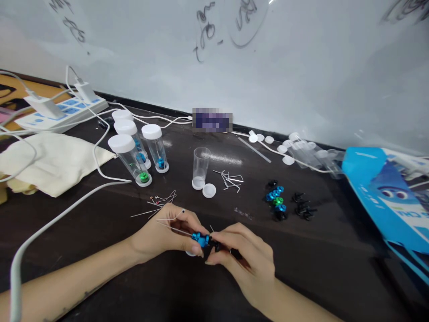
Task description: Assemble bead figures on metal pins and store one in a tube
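Observation:
My left hand [176,232] pinches a small shiny blue metal part [200,239] between thumb and fingers. A thin bent wire [177,229] runs from the part back across this hand. My right hand [246,259] is closed on a small black piece [214,244] at the blue part's right end. The two pieces meet or nearly meet; the fingers hide the exact contact. Part of a white round thing [190,253] shows beneath my left thumb. Thin wires with small coloured ends [162,201] lie just beyond my left hand.
Capped clear tubes [156,147] with blue or green parts stand at left. An uncapped tube [201,165], a white cap [209,190] and bent metal pins [231,180] are mid-table. Blue and green parts [276,197], black pieces [304,208] and a blue bag [368,183] lie right. A white cable [50,219] crosses the left.

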